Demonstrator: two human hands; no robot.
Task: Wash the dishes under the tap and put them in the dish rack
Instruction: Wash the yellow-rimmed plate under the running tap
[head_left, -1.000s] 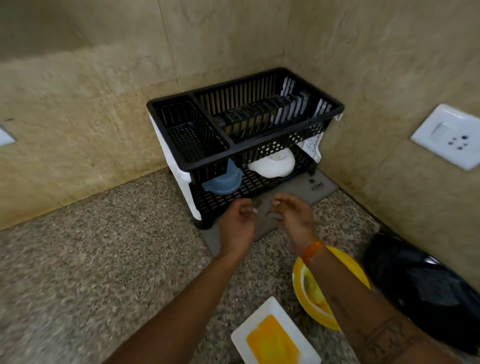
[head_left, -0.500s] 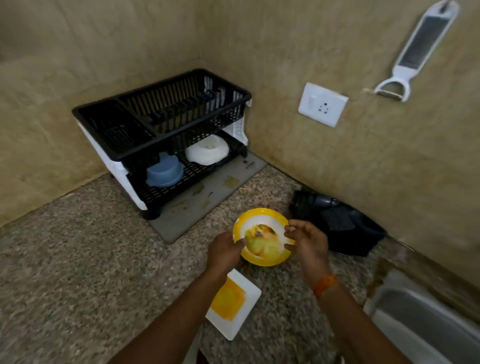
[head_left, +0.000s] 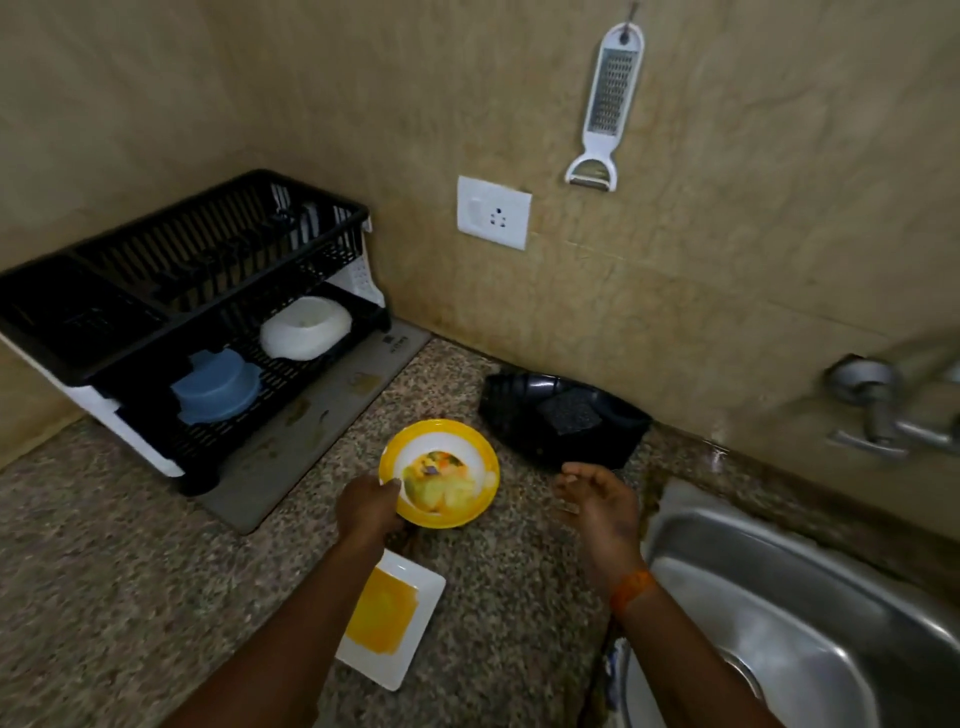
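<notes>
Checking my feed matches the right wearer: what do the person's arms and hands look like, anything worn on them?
Both forearms are bare, with no sleeves in view and no gloves. The right hand has an orange band around its wrist. The left hand shows no band, ring or watch. No markings can be made out on either arm in this frame.

A speckled granite bench (head_left: 130, 597) is backed by beige tiled walls (head_left: 727, 260); a white socket (head_left: 494, 212) is mounted at twelve o'clock.

The left hand (head_left: 366, 512) grips the rim of a round yellow-rimmed plate (head_left: 439, 474) smeared with food, above the speckled granite tabletop (head_left: 130, 597). The right hand (head_left: 597, 501) hovers nearby, fingers relaxed, beside the steel sink (head_left: 779, 597).
</notes>
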